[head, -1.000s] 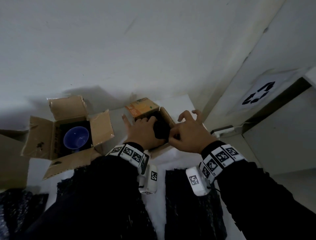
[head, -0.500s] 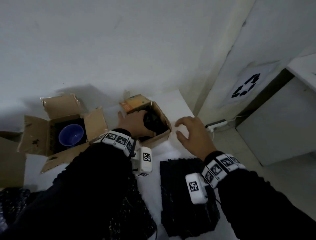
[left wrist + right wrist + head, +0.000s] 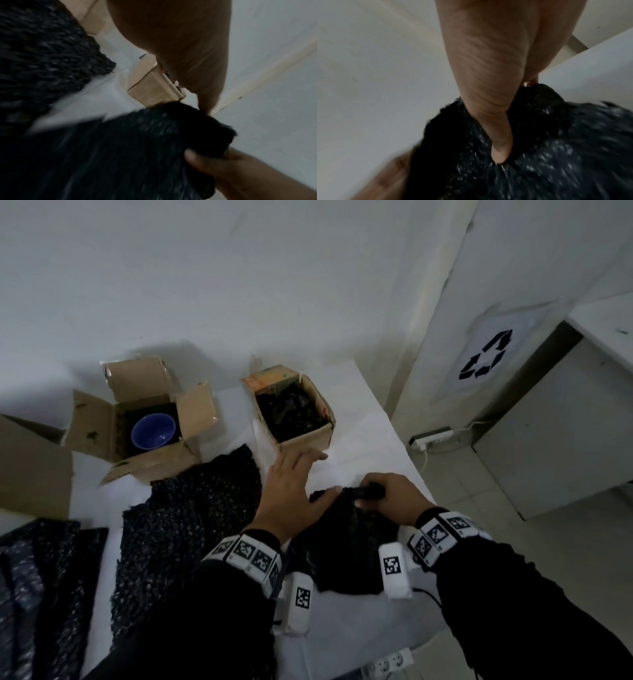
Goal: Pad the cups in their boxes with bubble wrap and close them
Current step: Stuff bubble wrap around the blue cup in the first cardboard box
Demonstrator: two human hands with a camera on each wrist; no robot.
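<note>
Bunching bubble wrap [image 3: 346, 546], right hand [image 3: 394, 498]

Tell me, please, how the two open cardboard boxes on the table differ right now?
The left box shows a bare blue cup; the right box is filled with black bubble wrap, hiding any cup. The left box's flaps splay wide; the right box's flaps barely show. The right box's far flap is printed orange; the left box is plain brown. Both stand open.
</note>
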